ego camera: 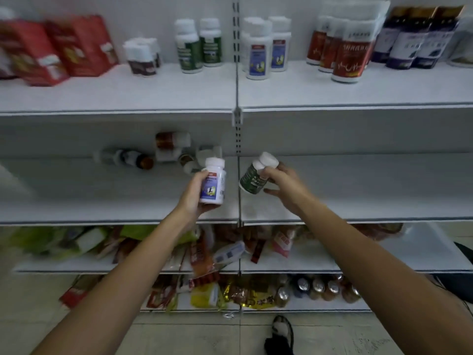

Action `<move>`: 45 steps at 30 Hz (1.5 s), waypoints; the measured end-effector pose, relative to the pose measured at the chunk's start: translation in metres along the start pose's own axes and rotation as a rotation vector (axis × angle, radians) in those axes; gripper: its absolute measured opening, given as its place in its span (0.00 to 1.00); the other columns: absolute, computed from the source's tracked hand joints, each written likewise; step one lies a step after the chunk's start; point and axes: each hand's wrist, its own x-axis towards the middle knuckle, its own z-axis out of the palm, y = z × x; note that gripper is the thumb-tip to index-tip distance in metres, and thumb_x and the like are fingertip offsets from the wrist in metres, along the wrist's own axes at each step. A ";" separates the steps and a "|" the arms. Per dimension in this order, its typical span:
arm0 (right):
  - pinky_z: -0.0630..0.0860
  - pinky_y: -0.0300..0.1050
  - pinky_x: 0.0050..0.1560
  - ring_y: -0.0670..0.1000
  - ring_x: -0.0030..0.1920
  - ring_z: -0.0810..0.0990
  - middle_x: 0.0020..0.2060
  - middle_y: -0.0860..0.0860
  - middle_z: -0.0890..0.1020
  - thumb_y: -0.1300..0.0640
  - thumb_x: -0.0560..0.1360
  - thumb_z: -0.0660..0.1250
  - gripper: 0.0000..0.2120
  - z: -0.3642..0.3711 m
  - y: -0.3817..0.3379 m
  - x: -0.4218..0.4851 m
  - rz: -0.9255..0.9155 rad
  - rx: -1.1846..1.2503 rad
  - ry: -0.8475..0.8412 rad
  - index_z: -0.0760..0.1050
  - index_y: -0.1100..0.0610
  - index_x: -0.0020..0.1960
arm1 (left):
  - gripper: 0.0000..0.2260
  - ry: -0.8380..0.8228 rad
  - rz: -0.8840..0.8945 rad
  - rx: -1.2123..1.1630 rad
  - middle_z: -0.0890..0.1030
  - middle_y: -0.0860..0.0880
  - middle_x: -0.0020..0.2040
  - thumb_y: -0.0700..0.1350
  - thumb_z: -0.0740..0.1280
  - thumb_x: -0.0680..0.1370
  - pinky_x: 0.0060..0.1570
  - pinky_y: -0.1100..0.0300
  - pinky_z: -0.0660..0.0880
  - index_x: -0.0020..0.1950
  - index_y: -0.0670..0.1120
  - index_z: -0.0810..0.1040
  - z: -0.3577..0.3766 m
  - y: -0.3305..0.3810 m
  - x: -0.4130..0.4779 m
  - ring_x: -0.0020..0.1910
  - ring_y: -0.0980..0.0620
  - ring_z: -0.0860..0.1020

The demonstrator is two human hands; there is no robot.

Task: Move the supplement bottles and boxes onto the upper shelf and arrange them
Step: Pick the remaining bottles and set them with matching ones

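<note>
The left hand (195, 190) gripped a white blue-labelled bottle (213, 184); the right hand (280, 179) held a green-labelled bottle (254, 179), tilted, before the middle shelf (358, 208).

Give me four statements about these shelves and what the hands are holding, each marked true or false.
1. The left hand grips a white plastic bottle with a blue label. True.
2. The right hand is empty. False: it grips a green-labelled bottle with a white cap.
3. Red cardboard boxes stand at the left of the white upper shelf. True.
4. Every bottle on the middle shelf stands upright. False: a dark-labelled bottle lies on its side.
</note>
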 end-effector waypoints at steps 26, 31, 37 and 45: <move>0.77 0.52 0.51 0.49 0.42 0.78 0.46 0.51 0.76 0.51 0.82 0.51 0.12 0.126 -0.170 -0.093 -0.319 0.127 -0.213 0.65 0.51 0.64 | 0.13 0.130 0.579 0.172 0.78 0.45 0.46 0.41 0.71 0.72 0.40 0.55 0.78 0.51 0.49 0.70 -0.047 0.154 -0.143 0.41 0.49 0.78; 0.77 0.52 0.50 0.51 0.47 0.78 0.48 0.50 0.76 0.61 0.76 0.60 0.17 0.117 -0.161 -0.075 -0.407 0.006 -0.085 0.62 0.47 0.60 | 0.20 0.061 0.651 0.374 0.74 0.53 0.41 0.35 0.74 0.69 0.29 0.73 0.72 0.55 0.44 0.67 -0.044 0.152 -0.127 0.36 0.59 0.73; 0.73 0.50 0.61 0.52 0.58 0.75 0.59 0.51 0.75 0.60 0.72 0.68 0.27 0.110 -0.165 -0.021 -0.714 -0.385 0.157 0.62 0.49 0.67 | 0.20 0.157 0.707 0.523 0.76 0.57 0.42 0.42 0.76 0.67 0.40 0.63 0.75 0.52 0.49 0.69 -0.040 0.166 -0.087 0.40 0.56 0.76; 0.59 0.36 0.53 0.56 0.62 0.68 0.61 0.59 0.68 0.60 0.73 0.70 0.29 0.112 -0.180 0.080 -0.687 -0.728 0.231 0.62 0.54 0.71 | 0.20 0.143 0.692 0.566 0.76 0.60 0.45 0.44 0.75 0.69 0.47 0.63 0.71 0.54 0.51 0.69 -0.042 0.197 -0.023 0.43 0.62 0.76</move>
